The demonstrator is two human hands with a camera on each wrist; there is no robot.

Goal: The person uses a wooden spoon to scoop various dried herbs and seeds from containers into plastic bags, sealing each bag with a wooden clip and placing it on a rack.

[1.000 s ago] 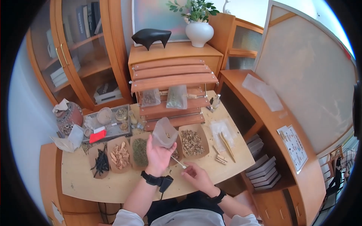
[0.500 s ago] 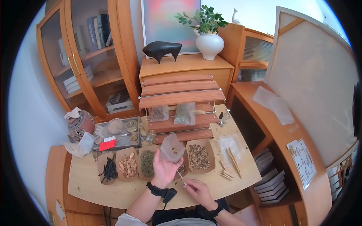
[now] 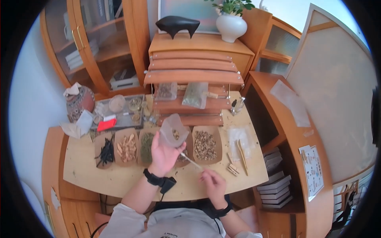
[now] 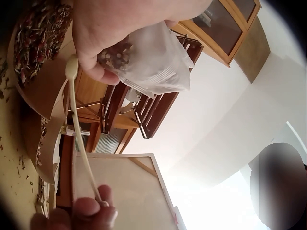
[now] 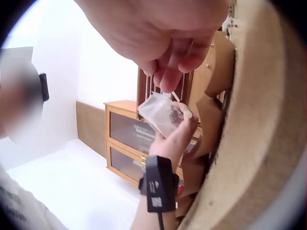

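My left hand (image 3: 164, 156) holds a small translucent bag (image 3: 174, 131), its mouth facing up. Dried pieces (image 4: 117, 56) lie in the bag's lower part. My right hand (image 3: 213, 185) pinches the end of a thin pale spoon (image 4: 79, 122) between thumb and fingers. The spoon's rounded bowl is close beside the left hand in the left wrist view. Beneath the hands is a paper tray of reddish dried bits (image 4: 36, 40), partly hidden by the left hand in the head view. To its right is a paper tray of brown pieces (image 3: 205, 144).
Leftward stand paper trays of green herb (image 3: 147, 147), pale chips (image 3: 127, 148) and dark strips (image 3: 105, 152). A wooden rack (image 3: 190, 109) with clipped bags rises behind. At the right lie tweezers (image 3: 242, 158), clothespins (image 3: 232, 169) and clear bags (image 3: 244, 137).
The right hand has drawn back from the bag, spoon still in its fingers, with more of the handle showing. The left hand still holds the bag. The head view has shifted.
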